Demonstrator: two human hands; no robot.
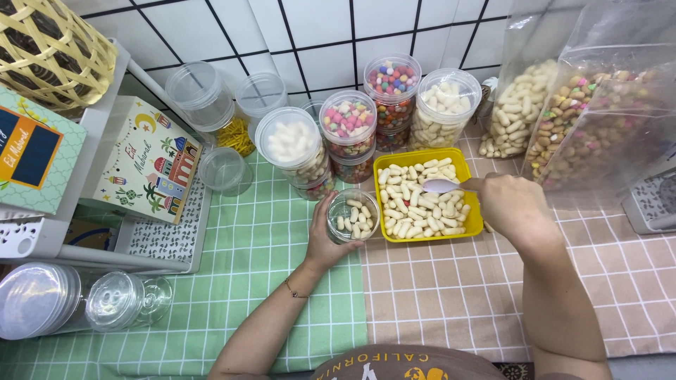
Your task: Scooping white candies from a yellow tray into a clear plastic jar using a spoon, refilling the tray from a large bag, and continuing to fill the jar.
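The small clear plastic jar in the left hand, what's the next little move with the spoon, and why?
Probably dip the pale plastic spoon in the right hand into the yellow rectangular tray and lift some oblong white biscuits. The small clear plastic jar, held by the left hand, has only a shallow layer inside.

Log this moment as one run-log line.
left hand: holds clear jar, partly filled | right hand: holds spoon over yellow tray of pale oblong snacks | surface: checked cloth

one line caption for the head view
Left hand holds a clear jar; right hand holds a spoon over a yellow tray.
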